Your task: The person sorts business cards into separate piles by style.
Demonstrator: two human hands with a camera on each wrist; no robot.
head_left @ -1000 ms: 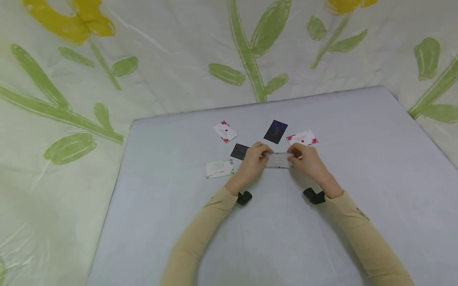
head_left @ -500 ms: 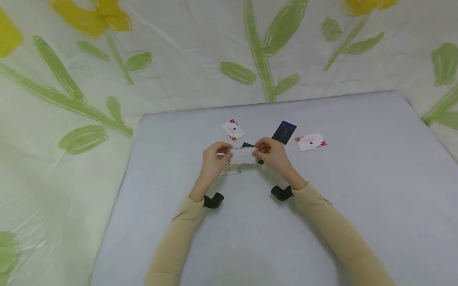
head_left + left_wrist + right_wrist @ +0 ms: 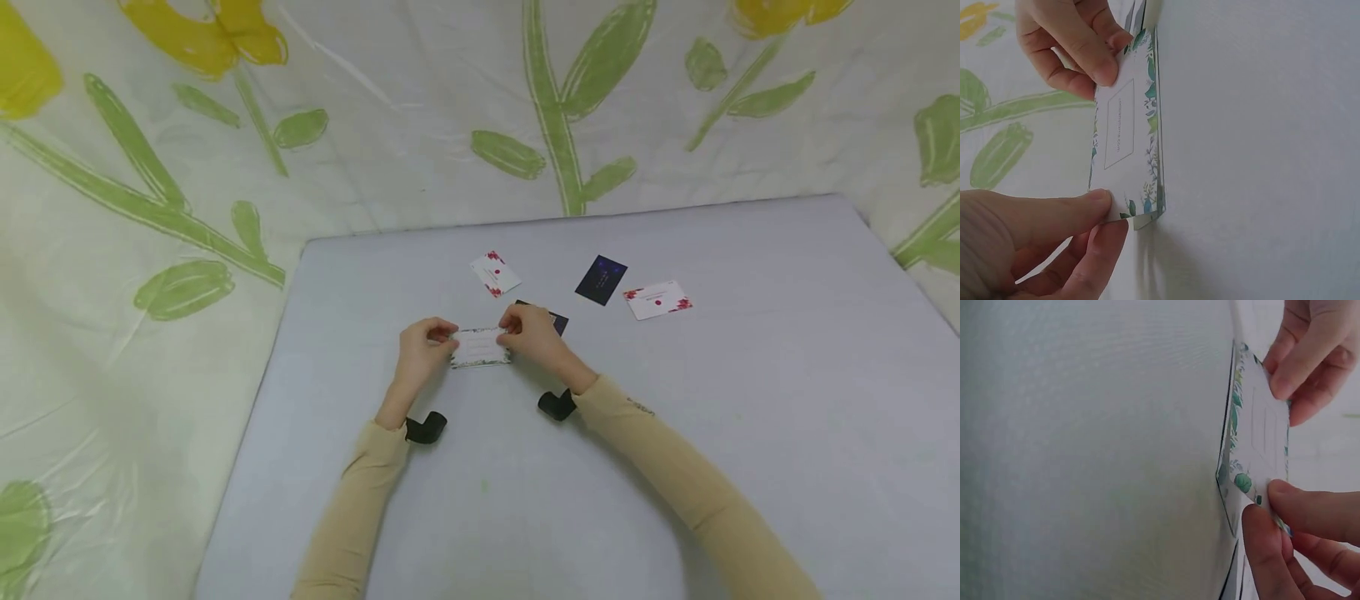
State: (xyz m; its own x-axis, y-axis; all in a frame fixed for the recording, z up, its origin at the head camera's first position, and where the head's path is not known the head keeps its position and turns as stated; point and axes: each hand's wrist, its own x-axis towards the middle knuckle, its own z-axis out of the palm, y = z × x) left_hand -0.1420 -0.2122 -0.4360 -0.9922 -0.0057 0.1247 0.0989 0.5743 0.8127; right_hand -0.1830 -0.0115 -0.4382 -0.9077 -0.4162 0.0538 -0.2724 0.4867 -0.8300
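A white business card (image 3: 480,348) with a green leafy border is held between the two hands. My left hand (image 3: 422,357) pinches its left end between thumb and fingers, and my right hand (image 3: 534,337) pinches its right end. Seen from the left wrist, the card (image 3: 1124,128) has a thin frame with small print. Another pale card (image 3: 1149,219) peeks out right beneath it, mostly covered; whether the two touch I cannot tell. A black card (image 3: 558,323) lies partly hidden behind the right hand.
Farther back on the grey table (image 3: 600,483) lie a white card with red flowers (image 3: 496,273), a dark blue card (image 3: 602,280) and a second red-flowered card (image 3: 658,300). A flower-patterned sheet (image 3: 375,125) hangs behind the table's back edge.
Both hands have carried the leafy card from the right, near the dark cards, to the left and lowered it over the white card lying there, which it now covers.
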